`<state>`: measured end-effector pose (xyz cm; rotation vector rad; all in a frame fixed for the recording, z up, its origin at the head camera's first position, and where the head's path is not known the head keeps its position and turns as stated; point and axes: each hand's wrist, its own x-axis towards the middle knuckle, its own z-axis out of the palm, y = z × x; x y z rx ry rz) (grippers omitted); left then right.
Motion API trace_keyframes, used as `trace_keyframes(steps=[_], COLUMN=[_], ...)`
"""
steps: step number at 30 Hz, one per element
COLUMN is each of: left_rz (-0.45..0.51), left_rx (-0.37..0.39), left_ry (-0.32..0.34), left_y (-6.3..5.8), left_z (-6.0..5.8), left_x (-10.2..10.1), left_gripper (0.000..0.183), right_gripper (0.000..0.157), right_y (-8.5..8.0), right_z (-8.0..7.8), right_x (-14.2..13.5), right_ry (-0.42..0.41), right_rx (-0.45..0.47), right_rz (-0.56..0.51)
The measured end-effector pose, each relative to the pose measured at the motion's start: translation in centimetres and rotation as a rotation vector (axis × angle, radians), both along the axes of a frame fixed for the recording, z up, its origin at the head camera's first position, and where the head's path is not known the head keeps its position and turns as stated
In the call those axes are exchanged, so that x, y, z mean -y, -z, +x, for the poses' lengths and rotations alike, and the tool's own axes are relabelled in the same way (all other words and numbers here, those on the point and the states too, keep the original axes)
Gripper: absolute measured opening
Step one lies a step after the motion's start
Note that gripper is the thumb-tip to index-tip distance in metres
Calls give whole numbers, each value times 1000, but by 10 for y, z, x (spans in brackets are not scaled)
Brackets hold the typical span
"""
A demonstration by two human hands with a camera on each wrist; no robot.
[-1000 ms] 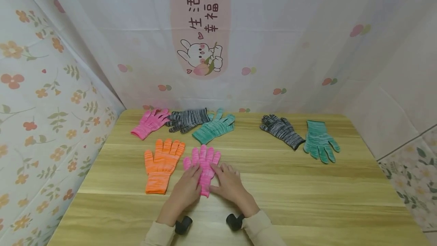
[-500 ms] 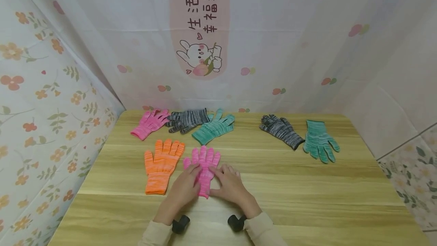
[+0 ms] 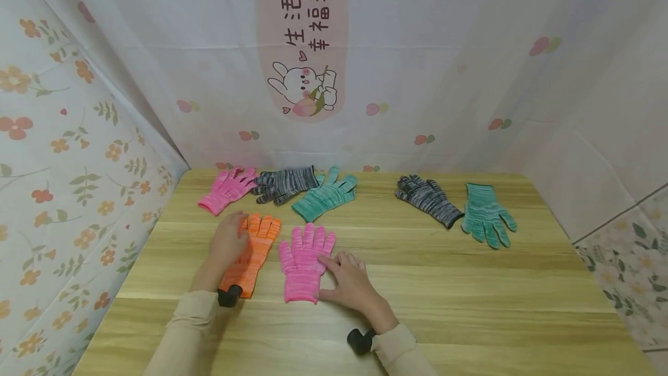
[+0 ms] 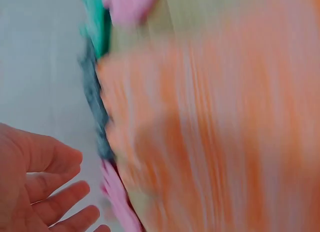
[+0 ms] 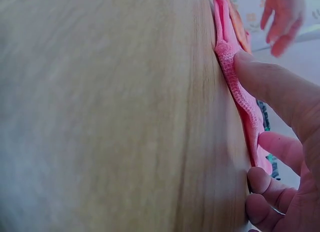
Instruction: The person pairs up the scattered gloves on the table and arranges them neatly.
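An orange knit glove (image 3: 258, 254) lies flat at the left, fingers pointing away from me. Over its left side hovers my left hand (image 3: 228, 243), holding nothing; in the left wrist view its fingers (image 4: 60, 194) are loosely bent and apart from the orange cloth. To the right of the orange glove lies a pink knit glove (image 3: 304, 263), palm spread and cuff toward me. My right hand (image 3: 351, 283) touches the right edge of this pink glove. In the right wrist view the thumb (image 5: 270, 84) rests at the cuff side and the index finger farther along.
Along the back lie another pink glove (image 3: 228, 188), a grey-black glove (image 3: 286, 183) and a green glove (image 3: 326, 195), partly overlapping. A second grey-black glove (image 3: 429, 201) and green glove (image 3: 486, 213) lie at the right. A printed curtain hangs behind the wooden table (image 3: 443, 300).
My left hand has left the pink glove and moved left to above the orange glove, uncovering the pink cuff. The right hand stays at the pink glove's edge.
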<state>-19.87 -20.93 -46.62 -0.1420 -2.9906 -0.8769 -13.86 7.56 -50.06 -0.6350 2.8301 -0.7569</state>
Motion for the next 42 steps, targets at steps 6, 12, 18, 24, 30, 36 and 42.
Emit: trace_keyframes(steps=[6, 12, 18, 24, 30, 36, 42], left_rz=[-39, -61, -137, -191, -309, -366, -351], left_rx=[33, 127, 114, 96, 141, 236, 230], left_ry=[-74, -91, -112, -110, -18, 54, 93], left_y=[9, 22, 26, 21, 16, 14, 14], left_z=[-15, -18, -21, -30, -36, -42, -45], left_x=[52, 80, 86, 80, 69, 61, 65], left_gripper=[46, 55, 54, 47, 43, 62, 61], right_gripper=[74, 74, 75, 75, 75, 74, 74], right_y=[1, 2, 2, 1, 3, 4, 3], right_z=[0, 0, 1, 2, 2, 2, 2], right_x=[-1, 0, 1, 0, 1, 1, 0], right_ry=[2, -2, -1, 3, -1, 2, 8], right_rx=[-9, -17, -20, -24, -24, -31, -36], right_rz=[2, 4, 13, 7, 12, 13, 13])
